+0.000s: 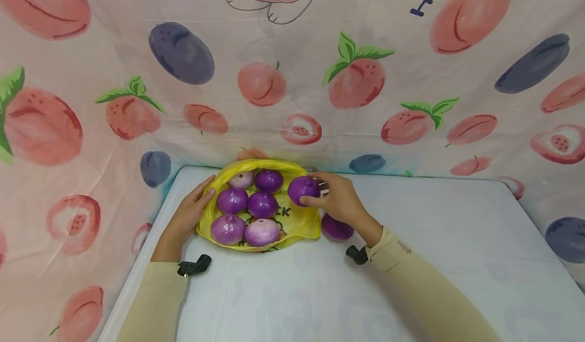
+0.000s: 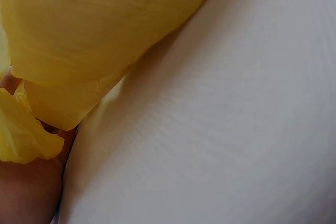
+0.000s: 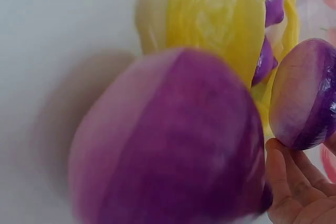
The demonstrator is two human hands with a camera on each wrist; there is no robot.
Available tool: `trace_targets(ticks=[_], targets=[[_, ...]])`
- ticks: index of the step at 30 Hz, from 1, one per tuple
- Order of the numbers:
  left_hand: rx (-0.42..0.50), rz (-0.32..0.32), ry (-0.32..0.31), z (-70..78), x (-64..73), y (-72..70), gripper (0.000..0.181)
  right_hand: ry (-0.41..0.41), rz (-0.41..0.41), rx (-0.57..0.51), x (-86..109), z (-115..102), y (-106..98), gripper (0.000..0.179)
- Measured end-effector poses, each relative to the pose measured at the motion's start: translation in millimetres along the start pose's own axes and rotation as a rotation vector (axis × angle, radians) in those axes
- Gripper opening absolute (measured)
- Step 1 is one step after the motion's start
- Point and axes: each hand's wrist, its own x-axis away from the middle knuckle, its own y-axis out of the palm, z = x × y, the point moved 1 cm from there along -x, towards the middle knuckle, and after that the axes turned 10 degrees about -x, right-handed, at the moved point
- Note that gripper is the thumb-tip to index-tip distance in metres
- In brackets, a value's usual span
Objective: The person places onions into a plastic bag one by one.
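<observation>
A yellow plastic bag (image 1: 299, 230) lies on the table with its mouth spread wide, and several glossy purple onions (image 1: 262, 205) sit in it in rows. At its left side my left hand (image 1: 188, 215) holds the rim; in the left wrist view, yellow plastic (image 2: 31, 129) bunches over part of that hand. My right hand (image 1: 340, 197) grips one purple onion (image 1: 301, 190) above the bag's right side. Under that hand, just outside the bag, another onion (image 1: 337, 228) rests on the table; it looms large in the right wrist view.
A white-covered table (image 1: 434, 250) extends to the right and toward me. Behind it hangs a fruit-printed cloth (image 1: 311, 42), which also runs along the left side. Black wrist cameras (image 1: 194, 266) are strapped to both forearms.
</observation>
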Motion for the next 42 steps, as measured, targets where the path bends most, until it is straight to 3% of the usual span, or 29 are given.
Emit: trace_targets(ticks=[14,23,29,42], targets=[[-0.005,-0.003,-0.003,-1.2,-0.3,0.3,0.066,-0.021,-0.046,-0.019,-7.9,-12.3,26.2,0.059],[0.001,-0.008,0.0,-1.4,-0.1,0.1,0.066,0.017,-0.054,-0.003,-11.3,-13.6,37.2,0.059],[0.001,-0.005,0.001,-2.1,-1.4,0.4,0.067,0.062,-0.048,0.023,-11.5,-15.5,41.1,0.06],[-0.001,-0.001,0.001,-1.8,-1.6,0.1,0.067,0.04,-0.054,0.09,-13.5,-14.5,40.9,0.059]])
